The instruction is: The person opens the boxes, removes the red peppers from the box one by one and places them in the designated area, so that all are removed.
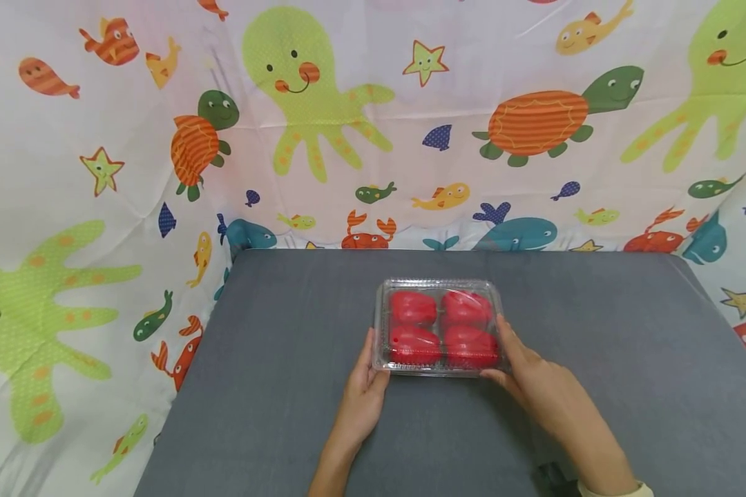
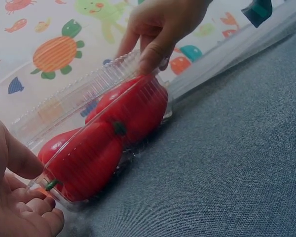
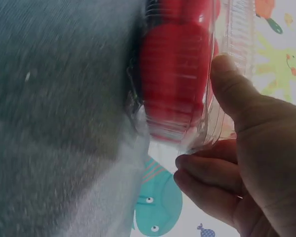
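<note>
A clear plastic clamshell box (image 1: 435,371) with a ribbed rim stands near the middle of the grey table. Inside lie several red bell peppers (image 1: 414,346), and in the left wrist view green stems show on two peppers (image 2: 96,158). My left hand (image 1: 360,399) holds the box's near left corner, thumb above and fingers curled below. On the other side my right hand (image 1: 548,395) grips the right end, its thumb at the near edge and fingers along the side. The lid looks closed over the peppers. Whether the box's base touches the table is hard to tell.
The grey cloth-covered table (image 1: 273,386) stretches out on both sides of the box. Behind and to the sides hangs a white curtain (image 1: 410,179) printed with sea animals. A small dark object (image 1: 555,476) sits by the right wrist.
</note>
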The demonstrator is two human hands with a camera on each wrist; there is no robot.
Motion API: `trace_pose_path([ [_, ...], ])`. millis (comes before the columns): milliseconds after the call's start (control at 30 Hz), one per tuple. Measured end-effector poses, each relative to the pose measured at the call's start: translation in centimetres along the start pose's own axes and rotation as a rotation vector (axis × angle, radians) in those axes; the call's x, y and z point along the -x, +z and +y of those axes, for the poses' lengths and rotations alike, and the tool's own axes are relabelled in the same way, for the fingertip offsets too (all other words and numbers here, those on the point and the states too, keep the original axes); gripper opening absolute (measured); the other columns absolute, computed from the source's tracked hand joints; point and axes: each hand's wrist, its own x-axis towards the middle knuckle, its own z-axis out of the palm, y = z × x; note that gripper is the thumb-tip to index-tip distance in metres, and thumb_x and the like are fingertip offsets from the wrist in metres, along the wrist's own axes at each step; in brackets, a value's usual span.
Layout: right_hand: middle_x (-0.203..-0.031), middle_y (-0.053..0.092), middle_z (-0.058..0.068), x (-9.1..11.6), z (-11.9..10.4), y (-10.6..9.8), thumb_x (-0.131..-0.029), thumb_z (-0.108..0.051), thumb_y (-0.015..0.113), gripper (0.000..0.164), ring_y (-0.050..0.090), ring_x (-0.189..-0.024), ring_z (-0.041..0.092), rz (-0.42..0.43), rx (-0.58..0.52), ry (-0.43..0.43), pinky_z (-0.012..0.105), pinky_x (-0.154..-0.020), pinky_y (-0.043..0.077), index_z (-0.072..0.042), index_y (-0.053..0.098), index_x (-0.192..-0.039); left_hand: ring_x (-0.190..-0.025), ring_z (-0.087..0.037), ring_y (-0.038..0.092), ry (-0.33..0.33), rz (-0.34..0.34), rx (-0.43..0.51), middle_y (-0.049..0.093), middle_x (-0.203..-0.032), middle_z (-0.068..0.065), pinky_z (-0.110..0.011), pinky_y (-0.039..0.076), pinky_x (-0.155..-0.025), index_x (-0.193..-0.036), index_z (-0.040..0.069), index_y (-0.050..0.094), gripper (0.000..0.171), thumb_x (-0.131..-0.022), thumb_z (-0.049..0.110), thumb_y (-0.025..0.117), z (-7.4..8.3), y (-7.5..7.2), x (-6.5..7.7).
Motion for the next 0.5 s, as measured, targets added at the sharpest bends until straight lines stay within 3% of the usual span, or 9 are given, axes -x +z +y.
trace_pose_path([
  [200,-0.136,0.066,0.028,0.18,0.27,0.22,-0.083,-0.027,0.092,0.108,0.077,-0.077,0.035,0.078,0.057,-0.120,0.044,-0.057,0.062,-0.006,0.025,-0.166,-0.160,-0.024,0.021,-0.015,0.002,0.013,0.016,-0.177,-0.003,-0.034,0.025,-0.125,-0.171,0.013,0.007,0.074,-0.108,-0.005,0.042,-0.20,-0.01,0.12],
  [333,-0.131,0.069,0.029,0.24,0.27,0.42,-0.078,-0.017,0.095,0.107,0.064,-0.057,0.019,0.147,0.098,-0.189,0.032,-0.045,0.049,-0.004,0.030,-0.162,-0.160,-0.024,0.021,-0.024,0.001,0.012,0.015,-0.177,-0.001,-0.037,0.023,-0.126,-0.171,0.013,0.007,0.075,-0.108,-0.004,0.042,-0.14,0.04,0.16],
  [500,-0.130,0.068,0.031,0.00,0.47,0.56,-0.074,-0.012,0.094,0.094,0.057,-0.054,0.015,0.197,0.105,-0.250,0.028,-0.043,0.044,-0.001,0.040,-0.151,-0.160,-0.022,0.020,-0.042,0.001,0.006,0.014,-0.177,0.001,-0.039,0.025,-0.125,-0.172,0.015,0.007,0.075,-0.109,-0.002,0.043,-0.01,-0.03,0.04],
])
